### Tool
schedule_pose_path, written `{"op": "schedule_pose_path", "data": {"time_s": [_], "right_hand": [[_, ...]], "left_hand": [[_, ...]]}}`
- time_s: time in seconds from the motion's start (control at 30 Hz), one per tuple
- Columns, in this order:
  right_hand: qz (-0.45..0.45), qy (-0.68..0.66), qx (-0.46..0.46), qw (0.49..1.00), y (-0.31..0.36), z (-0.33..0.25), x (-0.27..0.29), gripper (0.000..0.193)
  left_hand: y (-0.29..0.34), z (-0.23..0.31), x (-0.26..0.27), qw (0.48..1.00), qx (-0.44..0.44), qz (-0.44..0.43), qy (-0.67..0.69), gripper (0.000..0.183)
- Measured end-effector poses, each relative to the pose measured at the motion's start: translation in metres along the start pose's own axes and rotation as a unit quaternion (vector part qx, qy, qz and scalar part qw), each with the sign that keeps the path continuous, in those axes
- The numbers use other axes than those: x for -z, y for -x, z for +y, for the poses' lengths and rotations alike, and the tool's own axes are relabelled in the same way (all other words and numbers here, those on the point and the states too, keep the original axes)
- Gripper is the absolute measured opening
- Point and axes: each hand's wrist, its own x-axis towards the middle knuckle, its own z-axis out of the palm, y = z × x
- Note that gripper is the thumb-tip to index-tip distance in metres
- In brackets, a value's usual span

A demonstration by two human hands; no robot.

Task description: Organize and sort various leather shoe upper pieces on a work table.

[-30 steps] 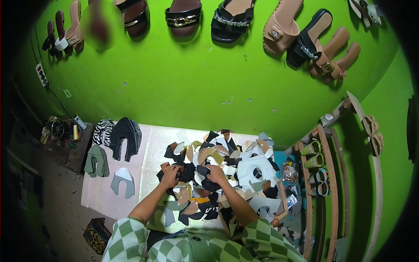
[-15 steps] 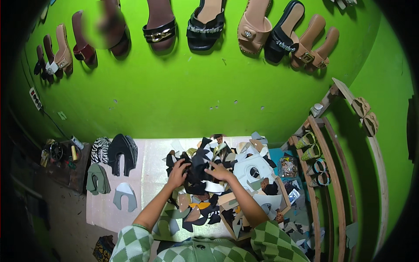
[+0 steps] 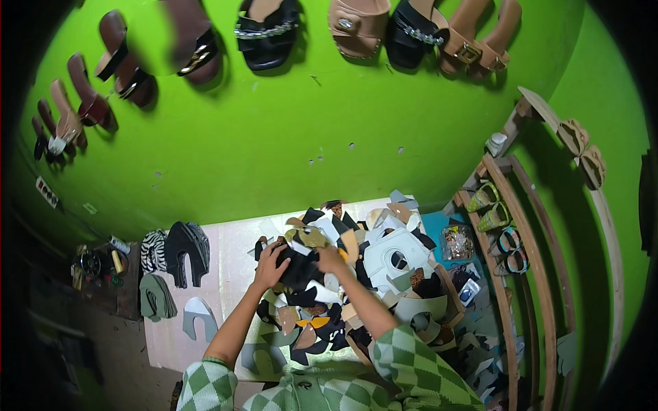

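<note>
A heap of cut material scraps in black, white, tan and grey covers the middle of the table (image 3: 236, 264). My left hand (image 3: 272, 265) lies at the heap's left side, fingers spread over the edge of a black scrap (image 3: 300, 272). At that scrap's right edge is my right hand (image 3: 330, 260), its fingers curled in and closed on it. Just beyond both hands lies an olive-gold piece (image 3: 312, 237). A pale blue-white sheet with a round hole (image 3: 384, 259) rests right of my right hand.
Stacked arch-shaped pieces, black (image 3: 186, 250), zebra-striped (image 3: 153, 251) and green (image 3: 157, 298), sit at the table's left, near a grey one (image 3: 199, 319). A wooden rack (image 3: 517, 274) with sandals stands right. More sandals (image 3: 269, 38) hang on the green wall.
My right hand has moved slightly left and its fingers have closed. The black pieces between my hands have shifted, and the olive-gold piece now shows more. The whole view has turned slightly.
</note>
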Motion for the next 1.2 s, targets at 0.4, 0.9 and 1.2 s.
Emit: {"op": "schedule_pose_path", "data": {"time_s": [0.4, 0.9, 1.2], "right_hand": [[0.109, -0.189, -0.022, 0.976, 0.041, 0.026, 0.09, 0.028], [0.166, -0.008, -0.099, 0.981, -0.006, 0.062, 0.063, 0.041], [0.34, -0.148, -0.141, 0.918, -0.008, 0.014, 0.124, 0.041]], "left_hand": [[-0.006, -0.018, -0.032, 0.996, 0.008, -0.078, -0.043, 0.026], [-0.035, -0.001, -0.007, 0.997, 0.015, 0.061, -0.035, 0.013], [-0.043, 0.016, -0.033, 0.985, 0.021, -0.066, -0.161, 0.057]]}}
